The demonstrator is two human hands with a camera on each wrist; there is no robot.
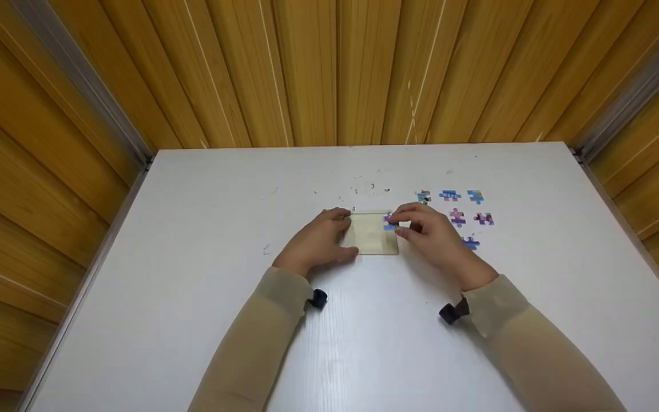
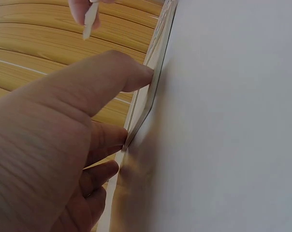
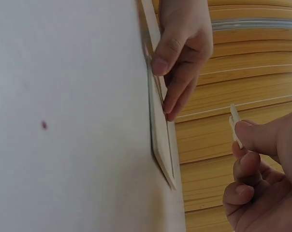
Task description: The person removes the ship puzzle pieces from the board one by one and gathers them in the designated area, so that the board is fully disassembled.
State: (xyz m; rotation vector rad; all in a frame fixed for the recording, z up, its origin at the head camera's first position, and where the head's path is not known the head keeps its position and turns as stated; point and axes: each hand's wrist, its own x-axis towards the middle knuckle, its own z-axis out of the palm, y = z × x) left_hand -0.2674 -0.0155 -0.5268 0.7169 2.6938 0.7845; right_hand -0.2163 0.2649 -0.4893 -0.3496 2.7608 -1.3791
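Observation:
A shallow, pale wooden puzzle tray (image 1: pixel 370 237) lies on the white table, with its inside bare. My left hand (image 1: pixel 319 237) grips its left end, the thumb (image 2: pixel 136 76) at the near edge and the fingers round the far corner. Over the tray's right side, my right hand (image 1: pixel 429 232) pinches a purple and blue jigsaw piece (image 1: pixel 388 222) between thumb and fingertips. The right wrist view shows this piece (image 3: pixel 235 125) edge-on, raised above the tray (image 3: pixel 161 145).
Several loose jigsaw pieces lie right of the tray, among them a blue-and-pink one (image 1: pixel 449 195), a pink one (image 1: pixel 457 217) and a purple-blue one (image 1: pixel 470 242) beside my right hand. Dark marks (image 1: pixel 372 186) dot the table behind the tray. Wood-look panels (image 1: pixel 306 74) enclose the table.

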